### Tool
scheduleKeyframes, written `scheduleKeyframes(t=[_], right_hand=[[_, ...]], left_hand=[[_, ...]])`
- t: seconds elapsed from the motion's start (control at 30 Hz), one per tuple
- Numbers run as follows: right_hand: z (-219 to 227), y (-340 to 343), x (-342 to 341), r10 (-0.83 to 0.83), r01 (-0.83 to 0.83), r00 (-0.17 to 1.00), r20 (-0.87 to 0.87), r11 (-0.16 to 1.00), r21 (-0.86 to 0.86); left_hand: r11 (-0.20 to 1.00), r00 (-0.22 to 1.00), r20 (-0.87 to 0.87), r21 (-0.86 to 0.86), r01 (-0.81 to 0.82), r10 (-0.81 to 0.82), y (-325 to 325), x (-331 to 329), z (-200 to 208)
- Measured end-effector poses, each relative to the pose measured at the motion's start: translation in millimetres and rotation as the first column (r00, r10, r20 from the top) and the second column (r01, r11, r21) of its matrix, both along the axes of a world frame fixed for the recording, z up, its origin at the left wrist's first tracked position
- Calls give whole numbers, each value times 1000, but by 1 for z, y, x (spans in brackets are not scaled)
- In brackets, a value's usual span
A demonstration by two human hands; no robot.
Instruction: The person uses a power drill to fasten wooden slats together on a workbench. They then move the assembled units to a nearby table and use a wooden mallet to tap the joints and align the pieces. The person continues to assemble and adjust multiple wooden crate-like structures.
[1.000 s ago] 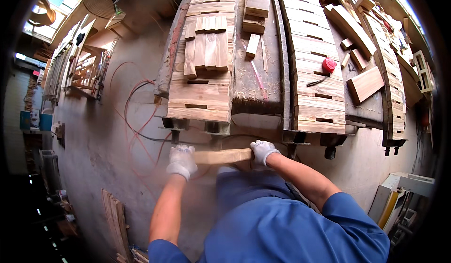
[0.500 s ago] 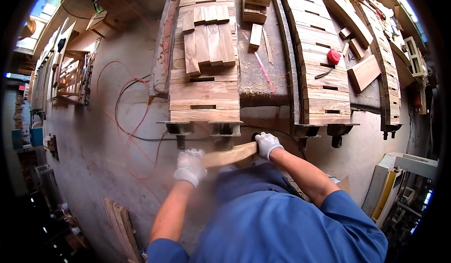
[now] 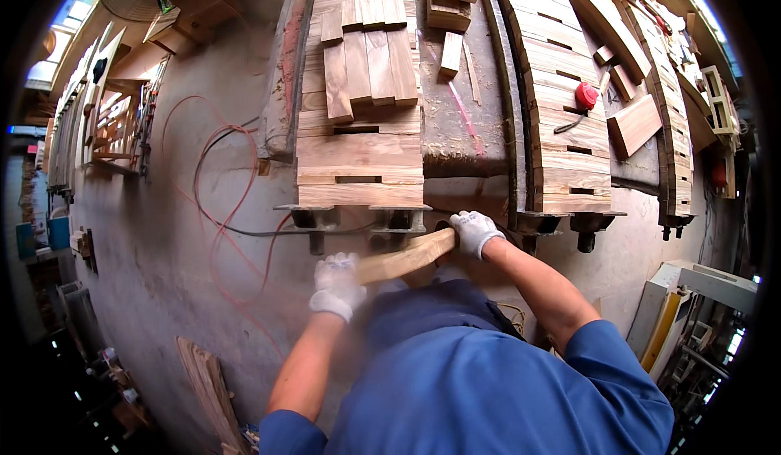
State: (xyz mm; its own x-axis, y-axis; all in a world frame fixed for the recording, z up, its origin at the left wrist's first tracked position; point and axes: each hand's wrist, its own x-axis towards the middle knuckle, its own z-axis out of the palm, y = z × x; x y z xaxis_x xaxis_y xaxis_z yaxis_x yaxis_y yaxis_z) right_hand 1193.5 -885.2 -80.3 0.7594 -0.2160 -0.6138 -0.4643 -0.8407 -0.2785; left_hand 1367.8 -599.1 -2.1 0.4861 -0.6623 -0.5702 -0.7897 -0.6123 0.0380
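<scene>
A pale, slightly curved wooden board (image 3: 409, 258) is held between my two hands, above the floor and in front of my body. My left hand (image 3: 337, 286), in a white glove, is closed on its left end. My right hand (image 3: 476, 234), gloved too, grips the other end, which sits higher in the picture. Just beyond the board is the near end of a long row of wooden strips (image 3: 358, 156), with narrow dark slots in it. Several short wood blocks (image 3: 370, 65) lie on that row. My fingertips are partly hidden.
Metal brackets (image 3: 396, 221) jut out under the row's near end. To the right runs another slotted row (image 3: 567, 158) with a red round tool (image 3: 586, 95) on it. A red hose (image 3: 237, 203) coils on the left floor; a plank (image 3: 207, 382) lies nearer.
The board's right end has risen with my right hand, so it slants more. My left hand keeps its hold and has shifted slightly to the right. The whole view has shifted a little.
</scene>
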Motion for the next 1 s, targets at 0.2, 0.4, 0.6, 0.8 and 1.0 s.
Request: scheduleKeyframes(t=[0.2, 0.4, 0.6, 0.8, 1.0], right_hand=[[15, -9, 5, 93, -90, 992, -85, 995, 38], [96, -14, 20, 226, -225, 955, -194, 974, 26], [189, 53, 52, 229, -221, 964, 133, 973, -70], [169, 120, 70, 356, -402, 651, 670, 911, -93], [176, 115, 58, 422, -480, 670, 611, 874, -76]], left_hand=[[998, 997, -81, -57, -13, 8, -4, 5, -12], [989, 955, -275, -70, -131, 107, 19, 12, -113], [724, 798, -541, -436, -535, 264, 31, -60, -230], [505, 434, -862, -261, -822, 261, 71, -140, -315], [89, 227, -753, -220, -972, 618, 29, -52, -145]])
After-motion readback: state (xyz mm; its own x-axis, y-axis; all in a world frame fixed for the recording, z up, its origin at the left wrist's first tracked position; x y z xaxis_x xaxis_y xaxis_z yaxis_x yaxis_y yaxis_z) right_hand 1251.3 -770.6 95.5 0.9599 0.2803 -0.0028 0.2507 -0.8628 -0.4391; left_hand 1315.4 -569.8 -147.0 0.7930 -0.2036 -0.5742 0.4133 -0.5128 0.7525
